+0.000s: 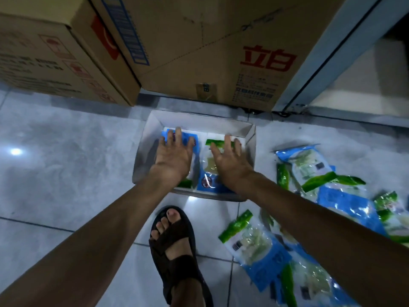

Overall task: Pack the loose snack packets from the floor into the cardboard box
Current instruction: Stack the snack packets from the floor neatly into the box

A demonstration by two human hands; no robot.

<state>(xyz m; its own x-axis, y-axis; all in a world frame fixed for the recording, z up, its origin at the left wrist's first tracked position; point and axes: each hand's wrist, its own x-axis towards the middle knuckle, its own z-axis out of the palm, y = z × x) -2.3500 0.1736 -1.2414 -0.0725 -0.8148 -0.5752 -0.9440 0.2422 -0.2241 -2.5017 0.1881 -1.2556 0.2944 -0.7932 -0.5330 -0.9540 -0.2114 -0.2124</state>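
A shallow open cardboard box [203, 121] lies on the tiled floor in front of me. Two blue-and-green snack packets lie flat inside it, side by side. My left hand [173, 157] rests with spread fingers on the left packet [190, 139]. My right hand [230, 163] rests with spread fingers on the right packet [209, 173]. Neither hand grips anything. Several more loose packets [309, 171] lie scattered on the floor to the right of the box, and others [256, 242] lie nearer to me under my right forearm.
Large closed cardboard cartons [199, 47] stand stacked just behind the box, another carton [55, 58] at the back left. A door frame [327, 56] runs at the back right. My sandalled foot [174, 247] stands just in front of the box.
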